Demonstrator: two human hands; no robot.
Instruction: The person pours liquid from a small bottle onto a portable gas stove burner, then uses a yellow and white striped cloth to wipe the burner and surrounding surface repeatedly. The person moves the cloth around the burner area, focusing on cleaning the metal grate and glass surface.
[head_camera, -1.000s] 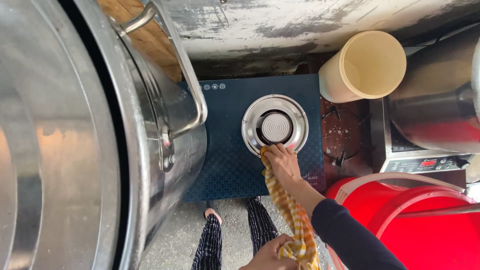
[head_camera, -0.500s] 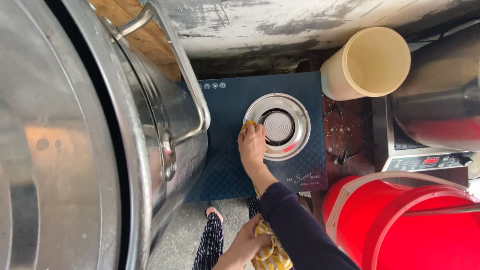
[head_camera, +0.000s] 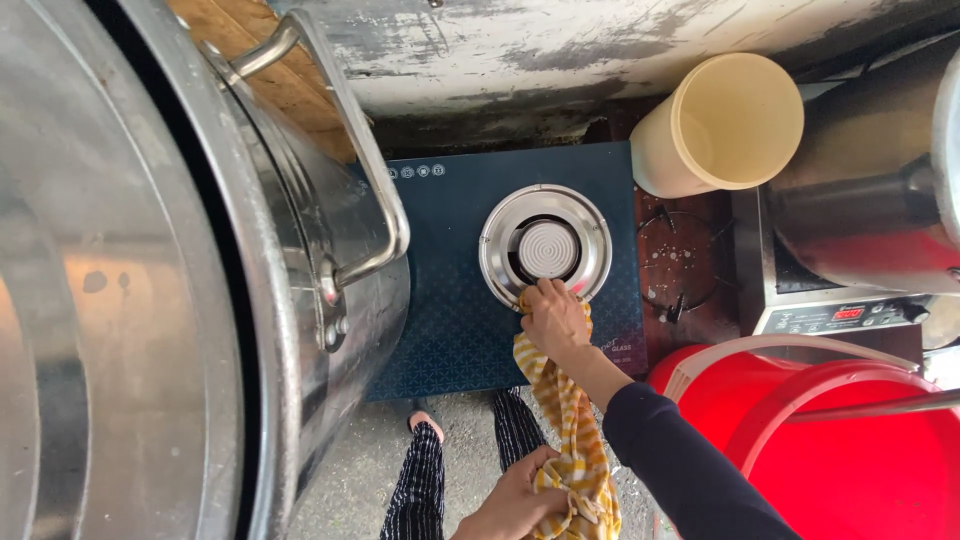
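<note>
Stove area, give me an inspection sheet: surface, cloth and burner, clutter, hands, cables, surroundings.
Surface: dark blue glass stove top, dry-looking.
Job's things: yellow striped cloth pressed on the steel burner ring.
Clutter: cream tub, red bucket, big steel pot.
Hands: right hand on the cloth at the ring; left hand gripping its lower end.
Cables: nothing seen.
Surroundings: stained wall, concrete floor.

Small red display (head_camera: 848, 314) on right appliance
</note>
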